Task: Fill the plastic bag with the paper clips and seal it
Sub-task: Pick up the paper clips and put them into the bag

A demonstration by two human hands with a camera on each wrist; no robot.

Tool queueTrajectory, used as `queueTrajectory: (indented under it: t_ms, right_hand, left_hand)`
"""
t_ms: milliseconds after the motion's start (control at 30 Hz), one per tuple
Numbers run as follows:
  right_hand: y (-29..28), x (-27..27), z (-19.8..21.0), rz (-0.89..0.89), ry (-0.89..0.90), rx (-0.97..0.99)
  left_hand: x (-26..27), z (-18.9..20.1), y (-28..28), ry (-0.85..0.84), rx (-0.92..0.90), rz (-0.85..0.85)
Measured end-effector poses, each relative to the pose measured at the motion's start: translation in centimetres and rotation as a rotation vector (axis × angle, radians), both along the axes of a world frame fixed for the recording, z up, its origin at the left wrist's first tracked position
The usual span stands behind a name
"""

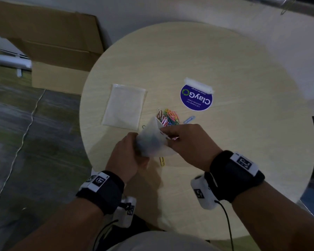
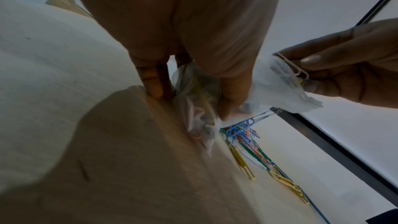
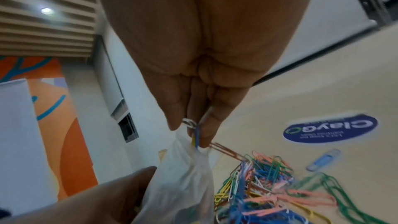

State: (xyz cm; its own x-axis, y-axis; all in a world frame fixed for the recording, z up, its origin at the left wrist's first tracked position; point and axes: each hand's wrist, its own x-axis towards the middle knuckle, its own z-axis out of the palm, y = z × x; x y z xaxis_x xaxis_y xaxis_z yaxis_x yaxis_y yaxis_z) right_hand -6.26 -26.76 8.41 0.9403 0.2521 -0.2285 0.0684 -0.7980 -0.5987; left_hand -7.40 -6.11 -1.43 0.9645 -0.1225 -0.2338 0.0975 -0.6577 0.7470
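A small clear plastic bag (image 1: 152,140) with some clips inside is held above the round table (image 1: 243,134). My left hand (image 1: 129,151) grips the bag's lower part (image 2: 193,94). At the bag's mouth, my right hand (image 1: 179,140) pinches a few paper clips (image 3: 193,130) with fingertips (image 2: 310,60). A pile of coloured paper clips (image 1: 168,116) lies on the table just beyond the bag, seen close in the right wrist view (image 3: 264,185). A yellow clip (image 1: 162,161) lies under the bag.
A second flat plastic bag (image 1: 124,105) lies left of the pile. A blue round sticker (image 1: 196,97) with a taped strip is stuck beyond it, and a single light-blue clip (image 1: 188,119) lies nearby. Cardboard boxes (image 1: 58,51) stand off the table's far left.
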Motion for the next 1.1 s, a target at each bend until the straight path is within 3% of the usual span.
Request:
queueTrajectory:
  t_ms: [100,267,333,400,500,600,733,867,933,1100]
  right_hand:
    - [-0.8,0.4,0.2,-0.108,0.106,0.145]
    - [-1.1,0.7,0.1,-0.39,0.276,0.71]
    - [-1.1,1.0,0.1,-0.537,0.257,0.84]
    - [-1.3,1.4,-0.6,-0.573,0.152,0.672]
    - [-0.7,1.5,-2.0,-0.405,0.149,0.336]
    - [0.3,1.2,-1.8,-0.273,0.088,0.153]
    - [1.2,0.5,-0.3,-0.348,-0.089,0.22]
    - [1.8,-0.3,-0.9,-0.286,0.17,0.179]
    - [1.5,0.1,-1.1,-0.346,0.164,0.244]
    - [0.6,1.0,-1.0,-0.214,0.342,0.301]
  left_hand:
    - [0.1,0.0,0.0,0.027,0.016,0.01]
    - [0.1,0.1,-0.1,0.08,0.014,0.02]
    - [0.1,0.0,0.1,0.084,0.005,0.025]
    - [0.0,0.0,0.2,0.079,-0.012,0.025]
    - [-0.1,0.0,0.4,0.08,-0.02,0.016]
    - [0.0,0.2,0.5,0.068,-0.023,-0.008]
    - [-0.2,0.6,1.1,0.036,-0.029,-0.036]
    - [-0.3,0.3,2.1,0.019,0.16,-0.113]
    - [-0.3,0.3,2.3,0.012,0.2,-0.144]
    - [-0.4,-0.4,2.2,0.07,0.051,-0.145]
